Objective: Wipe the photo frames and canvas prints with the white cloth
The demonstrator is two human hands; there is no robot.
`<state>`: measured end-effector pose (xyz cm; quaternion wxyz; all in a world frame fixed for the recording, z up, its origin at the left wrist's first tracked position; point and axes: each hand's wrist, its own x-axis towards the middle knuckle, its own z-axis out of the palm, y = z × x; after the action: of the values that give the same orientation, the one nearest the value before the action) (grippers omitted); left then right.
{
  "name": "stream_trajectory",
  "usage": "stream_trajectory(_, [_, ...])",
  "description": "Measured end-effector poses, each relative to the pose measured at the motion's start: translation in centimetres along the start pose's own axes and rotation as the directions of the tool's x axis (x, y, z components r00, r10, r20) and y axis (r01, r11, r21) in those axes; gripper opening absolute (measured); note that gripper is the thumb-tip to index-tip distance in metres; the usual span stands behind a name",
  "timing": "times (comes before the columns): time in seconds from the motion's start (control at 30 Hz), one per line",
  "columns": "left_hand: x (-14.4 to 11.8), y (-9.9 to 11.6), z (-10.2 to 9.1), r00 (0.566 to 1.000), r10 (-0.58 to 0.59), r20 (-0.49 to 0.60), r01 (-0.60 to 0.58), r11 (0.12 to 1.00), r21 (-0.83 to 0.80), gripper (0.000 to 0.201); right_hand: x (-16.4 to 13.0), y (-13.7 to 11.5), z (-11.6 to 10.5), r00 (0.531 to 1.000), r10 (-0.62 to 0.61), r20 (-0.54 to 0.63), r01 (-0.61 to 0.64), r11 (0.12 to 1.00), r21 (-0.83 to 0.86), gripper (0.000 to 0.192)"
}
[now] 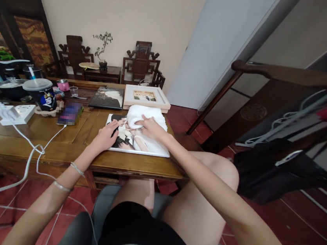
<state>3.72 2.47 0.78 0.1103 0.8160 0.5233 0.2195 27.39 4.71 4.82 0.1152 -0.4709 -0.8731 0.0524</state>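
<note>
A flat photo print (146,146) lies at the right end of the low wooden table (60,148). My right hand (148,128) presses a white cloth (146,116) onto the print's upper part, fingers closed on the fabric. My left hand (105,136) rests flat on the print's left edge, fingers spread, holding it down.
Behind the print sit a white framed picture (145,97) and a dark photo panel (107,97). To the left are a phone (70,114) on a cable, a lidded cup (44,95), a power strip (19,113) and cookware. A dark wooden chair (286,109) stands at my right.
</note>
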Motion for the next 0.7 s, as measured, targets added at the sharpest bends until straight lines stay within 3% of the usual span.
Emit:
stream_trajectory(0.1, [-0.1,0.2,-0.1,1.000,-0.007,-0.002,0.007,1.000,-0.006,0.049,-2.6,-1.8,0.2,1.000,0.014,0.028,-0.013,1.000,-0.009,0.061])
stream_trajectory(0.27, [-0.3,0.4,-0.1,1.000,0.002,-0.005,-0.002,1.000,-0.016,0.050,-9.4,-5.2,0.0,0.996,-0.077,0.037,0.076,0.996,0.040,0.061])
stream_trajectory(0.4, [-0.3,0.6,-0.2,1.000,-0.005,0.004,0.005,1.000,-0.007,0.050,-12.3,-6.1,-0.5,0.987,-0.151,0.058,0.145,0.985,0.089,0.060])
stream_trajectory(0.53, [-0.3,0.5,-0.2,1.000,0.002,0.004,-0.002,1.000,-0.004,0.050,-10.6,-5.4,-0.7,0.985,-0.140,0.098,0.133,0.988,0.072,0.061])
stream_trajectory(0.7, [-0.1,0.2,-0.1,1.000,0.002,-0.005,-0.002,1.000,0.000,0.048,-4.2,-3.5,-0.4,0.993,-0.073,0.093,0.070,0.997,0.041,0.053])
